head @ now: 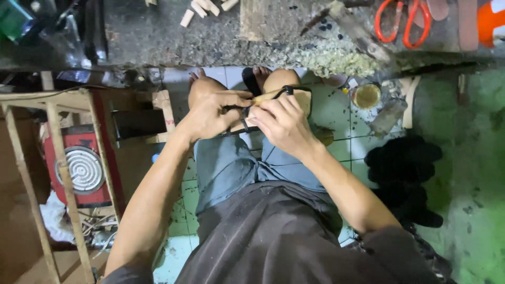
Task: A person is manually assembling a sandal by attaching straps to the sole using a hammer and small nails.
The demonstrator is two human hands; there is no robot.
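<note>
I sit looking down over my knees. My left hand point(210, 113) and my right hand point(281, 123) meet above my lap, both closed on a small tan wooden piece point(268, 96) with a black cord point(244, 125) looped around it. The left fingers pinch the cord at the piece's left end. The right fingers press on the cord just right of them, and the thumb lies over the wood. Part of the wooden piece is hidden under my fingers.
A red electric hotplate point(81, 168) sits inside a wooden frame point(58, 152) at left. Orange-handled scissors point(402, 21) and wood offcuts point(202, 9) lie on the dark worktop ahead. A small glue tin point(366, 96) and black cloth point(402, 173) rest on the tiled floor at right.
</note>
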